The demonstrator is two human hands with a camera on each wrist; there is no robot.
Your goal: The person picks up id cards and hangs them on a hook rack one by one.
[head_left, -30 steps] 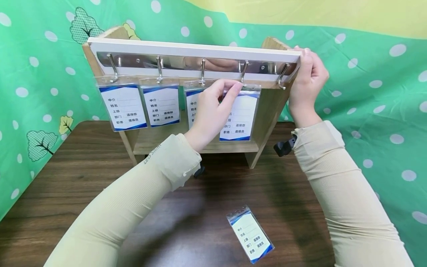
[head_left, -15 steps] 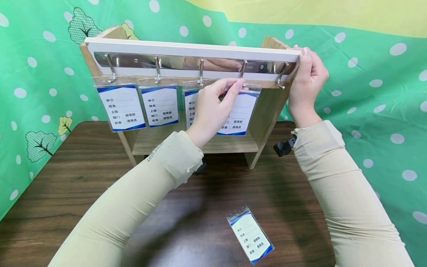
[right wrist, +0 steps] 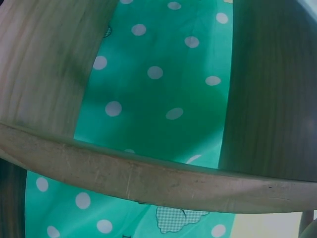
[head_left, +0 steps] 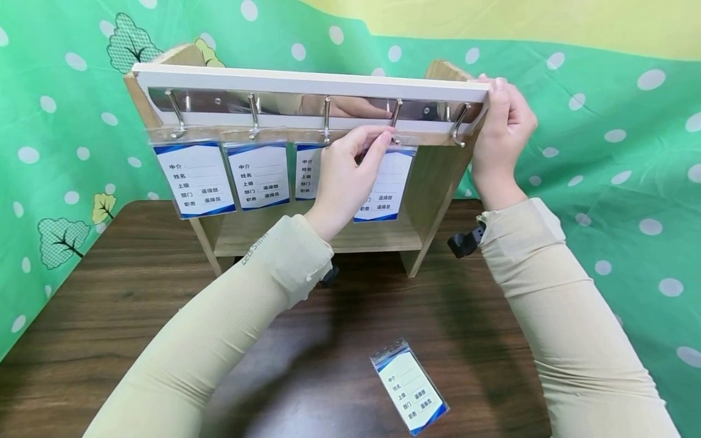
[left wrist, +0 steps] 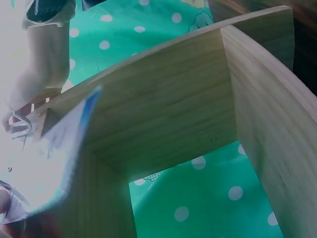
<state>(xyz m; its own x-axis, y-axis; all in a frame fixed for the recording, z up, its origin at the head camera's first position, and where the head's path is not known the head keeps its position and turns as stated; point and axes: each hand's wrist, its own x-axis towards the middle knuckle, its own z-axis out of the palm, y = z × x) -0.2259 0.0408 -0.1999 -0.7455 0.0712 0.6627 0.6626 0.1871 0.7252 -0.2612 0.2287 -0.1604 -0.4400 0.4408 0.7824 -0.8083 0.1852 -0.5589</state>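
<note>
My left hand (head_left: 350,176) pinches the top edge of a clear badge holder (head_left: 391,182) with a blue-edged white card. Its fingertips are right at the lower end of the fourth hook (head_left: 397,121), and the hand hides part of the badge. In the left wrist view this badge holder (left wrist: 44,158) appears bright and tilted beside the wooden side panel. My right hand (head_left: 501,131) grips the right end of the white hook rack (head_left: 312,79), thumb over its top corner. Three similar badges hang to the left, among them the leftmost badge holder (head_left: 194,179).
The rack is fixed to a wooden stand (head_left: 438,188) with a low shelf (head_left: 328,243). A fifth hook (head_left: 460,125) at the right bears no badge. Another badge holder (head_left: 411,389) lies on the dark wood table (head_left: 274,377). A green dotted cloth (head_left: 613,182) hangs behind.
The pinched badge has shifted left and up toward the fourth hook, with my left fingertips now at the hook's end. My right hand keeps its grip on the rack's end.
</note>
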